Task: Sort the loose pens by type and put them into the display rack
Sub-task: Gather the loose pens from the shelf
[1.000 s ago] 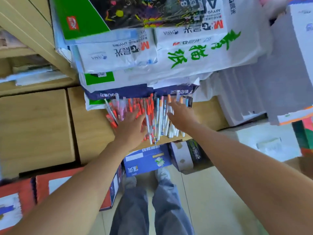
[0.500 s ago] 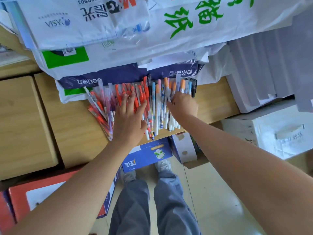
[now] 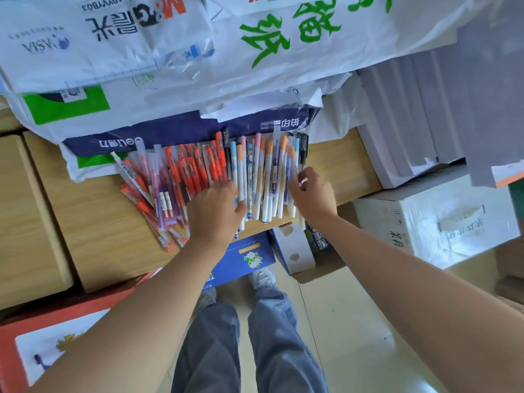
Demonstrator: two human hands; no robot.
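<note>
**Pens lined up against the blue ream**

The pens lie side by side with their caps toward the blue ream (image 3: 181,131). Red pens (image 3: 184,171) sit before its left half, white pens (image 3: 263,177) before its right half, and black pens (image 3: 304,146) at its right corner. Your left hand (image 3: 215,211) rests where red meets white, on the side away from the ream. Its fingers are curled down onto the barrels, but whether they grip any cannot be told. Your right hand (image 3: 312,197), below the ream's right corner, has its fingertips pinched on the outermost white pens. The wooden top (image 3: 99,222) carries the ream and the pens.
</note>
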